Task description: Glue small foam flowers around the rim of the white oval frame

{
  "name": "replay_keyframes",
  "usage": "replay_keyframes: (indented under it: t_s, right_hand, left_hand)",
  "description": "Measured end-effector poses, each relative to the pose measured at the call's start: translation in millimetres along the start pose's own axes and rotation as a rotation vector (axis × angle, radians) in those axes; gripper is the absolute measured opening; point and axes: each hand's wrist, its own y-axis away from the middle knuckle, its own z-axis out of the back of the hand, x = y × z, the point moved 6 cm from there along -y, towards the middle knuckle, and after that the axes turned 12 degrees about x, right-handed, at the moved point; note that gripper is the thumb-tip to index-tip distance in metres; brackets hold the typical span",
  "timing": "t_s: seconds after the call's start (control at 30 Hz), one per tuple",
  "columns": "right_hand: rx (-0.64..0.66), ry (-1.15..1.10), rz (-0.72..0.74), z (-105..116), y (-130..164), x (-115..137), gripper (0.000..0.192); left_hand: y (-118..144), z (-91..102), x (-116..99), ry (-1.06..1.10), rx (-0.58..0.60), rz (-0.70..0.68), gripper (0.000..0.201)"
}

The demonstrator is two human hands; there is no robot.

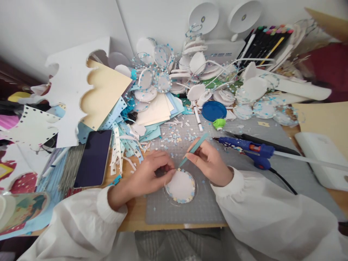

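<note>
Pinched between the thumb and fingers of the right hand (pixel 209 161), green tweezers (pixel 194 148) slant down to the left, and I see their tip at the far edge of a white disc (pixel 180 185). Across from it, the left hand (pixel 150 172) has its thumb and forefinger brought together at the upper left of the same disc; from my camera I can't tell whether they hold anything. I have the disc lying near the front edge of a grey cutting mat (pixel 212 210), with small blue and cream stars (pixel 191 183) set around its border and a clear rim (pixel 198 192) showing beyond them.

Past the hands I can make out loose stars (pixel 174 137) scattered over the mat, then a white marker (pixel 198 117), a blue lid (pixel 214 111) and a green cap (pixel 219 124) just in front of that lid. To the right I see a blue glue gun (pixel 247 146) lying on its side, a white stick running out of its back end. Over on my left, a phone (pixel 94 159) lies beside punched paper strips (pixel 116 148).
</note>
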Motion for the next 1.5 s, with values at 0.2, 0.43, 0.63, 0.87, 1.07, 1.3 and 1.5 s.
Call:
replay_keyframes:
  t_s: [0.2, 0.43, 0.63, 0.87, 1.07, 1.3, 1.5]
  right_hand:
    - [0.022, -0.011, -0.014, -0.4, -0.3, 1.4, 0.026]
    - [0.025, 0.017, -0.014, -1.2, -0.3, 1.4, 0.025]
    - [-0.006, -0.067, -0.035, 2.1, -0.9, -1.0, 0.025]
    - [-0.219, -0.507, -0.059, 14.7, -5.2, -11.3, 0.030]
    - [-0.209, -0.711, -0.074, 13.9, -8.3, -10.6, 0.031]
    - [-0.201, -0.753, -0.074, 13.3, -8.5, -14.7, 0.032]
    - [-0.177, -0.760, -0.085, 12.0, -9.3, -13.9, 0.034]
  left_hand:
    - [-0.4, 0.8, -1.2, 0.000, -0.008, -0.008, 0.007]
    - [-0.6, 2.6, -3.1, -0.014, -0.017, -0.005, 0.008]
    - [0.4, 0.9, 0.0, -0.010, -0.017, 0.014, 0.010]
    - [-1.7, 0.4, 1.0, -0.054, 0.018, 0.025, 0.021]
    - [3.1, 23.5, 0.7, 0.091, -0.143, 0.068, 0.023]
    - [19.6, 28.5, -47.3, 1.108, -0.151, 0.014, 0.052]
    - [22.6, 3.7, -87.8, 1.294, -0.122, -0.045, 0.046]
